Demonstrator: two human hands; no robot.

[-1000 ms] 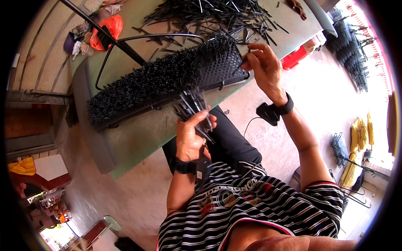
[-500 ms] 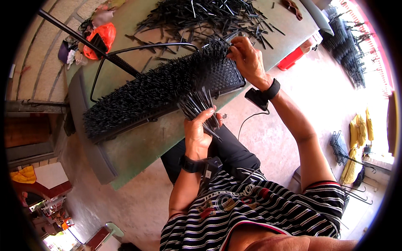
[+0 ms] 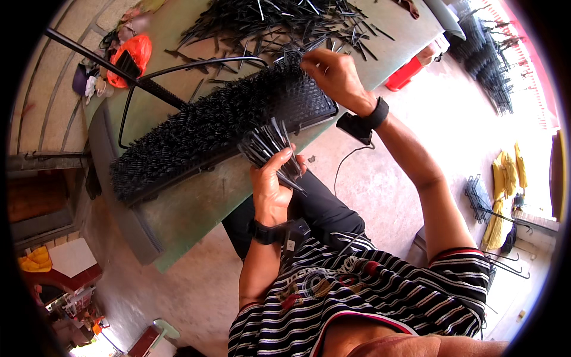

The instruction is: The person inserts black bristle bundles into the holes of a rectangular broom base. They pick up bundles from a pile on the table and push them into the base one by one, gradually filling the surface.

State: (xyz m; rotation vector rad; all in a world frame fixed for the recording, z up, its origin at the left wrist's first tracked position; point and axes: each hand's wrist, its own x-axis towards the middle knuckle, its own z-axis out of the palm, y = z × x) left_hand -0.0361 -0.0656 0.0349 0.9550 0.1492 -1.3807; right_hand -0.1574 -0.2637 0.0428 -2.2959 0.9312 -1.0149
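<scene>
Black plastic spikes (image 3: 269, 143) sat bunched in the left hand (image 3: 273, 184), fingers closed around them, near the table's (image 3: 196, 202) front edge. Just beyond lay the long black bristled mat (image 3: 208, 128). The right hand (image 3: 333, 74) pinched at the mat's far right corner; what it held I cannot tell.

The spiked mat (image 3: 214, 131) on the table was black, as were the loose strips (image 3: 279, 24) heaped at the far side and the bundle (image 3: 267, 143) in the left hand (image 3: 270, 187). The tabletop (image 3: 196, 208) was dull green. An orange bag (image 3: 135, 52) lay far left, a red crate (image 3: 406, 72) far right. The shirt (image 3: 369, 297) bore black-and-white stripes; both wristbands (image 3: 376, 113) were black.
</scene>
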